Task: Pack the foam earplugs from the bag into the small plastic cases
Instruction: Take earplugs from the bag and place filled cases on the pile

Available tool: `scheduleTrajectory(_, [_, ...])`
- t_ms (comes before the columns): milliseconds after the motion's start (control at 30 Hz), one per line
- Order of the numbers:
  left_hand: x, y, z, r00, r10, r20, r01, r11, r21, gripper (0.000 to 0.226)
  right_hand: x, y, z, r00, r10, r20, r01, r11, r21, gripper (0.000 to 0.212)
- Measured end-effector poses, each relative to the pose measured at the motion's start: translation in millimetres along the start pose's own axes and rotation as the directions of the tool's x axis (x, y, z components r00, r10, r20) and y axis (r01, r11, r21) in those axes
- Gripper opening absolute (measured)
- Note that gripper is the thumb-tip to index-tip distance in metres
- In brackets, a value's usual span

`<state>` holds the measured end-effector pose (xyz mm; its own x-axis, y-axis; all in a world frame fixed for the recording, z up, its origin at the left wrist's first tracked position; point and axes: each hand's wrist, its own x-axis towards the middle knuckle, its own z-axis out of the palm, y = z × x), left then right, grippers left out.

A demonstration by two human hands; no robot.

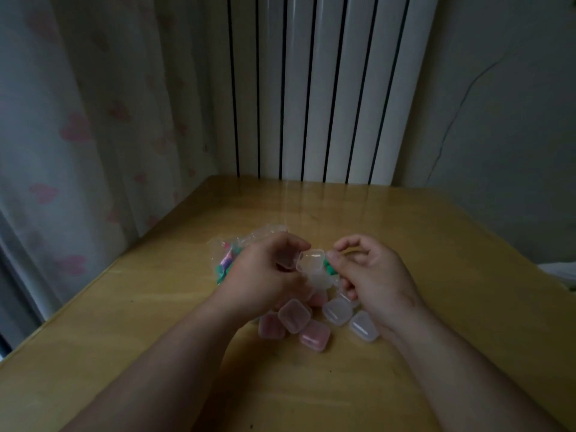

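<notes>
My left hand (265, 272) grips a small clear plastic case (310, 260) with its lid up. My right hand (371, 275) pinches a green foam earplug (328, 267) right beside the case's right edge. Behind my left hand lies the clear bag (230, 254) with pink, purple and green earplugs inside; my hand hides much of it. In front of my hands sits a cluster of small cases on the wooden table (311, 207): pink ones (314, 335) and clear ones (363, 325).
A white radiator (318, 88) stands against the wall behind the table's far edge. A curtain with pink hearts (78, 135) hangs at the left. Something white (561, 271) lies at the right edge.
</notes>
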<state>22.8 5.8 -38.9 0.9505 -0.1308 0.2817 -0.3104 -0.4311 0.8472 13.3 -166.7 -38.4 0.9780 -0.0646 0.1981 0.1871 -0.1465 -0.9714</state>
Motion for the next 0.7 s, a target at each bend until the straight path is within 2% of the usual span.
scheduleTrajectory(67, [0.0, 0.2, 0.8, 1.000, 0.016, -0.025, -0.016, 1.000, -0.012, 0.047, -0.5, -4.1, -0.5, 0.995, -0.079, -0.060, 0.082, 0.996, 0.038, 0.011])
scheduleTrajectory(133, [-0.1, -0.1, 2.0, 0.998, 0.030, -0.051, -0.029, 0.999, 0.020, 0.048, -2.7, -6.8, 0.9, 0.991, -0.124, -0.058, 0.127, 0.990, 0.067, 0.012])
scheduleTrajectory(333, [0.5, -0.8, 7.9, 0.990, 0.110, -0.086, -0.086, 0.966, 0.242, 0.055, -8.2, -4.0, 7.4, 0.973, -0.229, -0.037, 0.229, 0.973, -0.004, 0.026])
scheduleTrajectory(400, [0.1, -1.5, 11.4, 0.989, 0.115, -0.097, -0.092, 0.972, 0.217, 0.053, -9.1, -3.3, 9.1, 0.971, -0.239, -0.005, 0.238, 0.969, -0.064, 0.028])
scheduleTrajectory(567, [-0.9, -1.7, 11.6, 0.995, 0.047, -0.085, -0.048, 0.999, -0.011, 0.050, -8.6, -4.7, 8.2, 0.959, -0.284, -0.005, 0.271, 0.920, -0.283, 0.028])
scheduleTrajectory(700, [-2.7, 0.9, 9.7, 0.998, 0.009, -0.061, -0.012, 0.998, -0.060, 0.047, -9.3, -0.6, 8.6, 0.938, -0.346, 0.004, 0.321, 0.866, -0.384, 0.024])
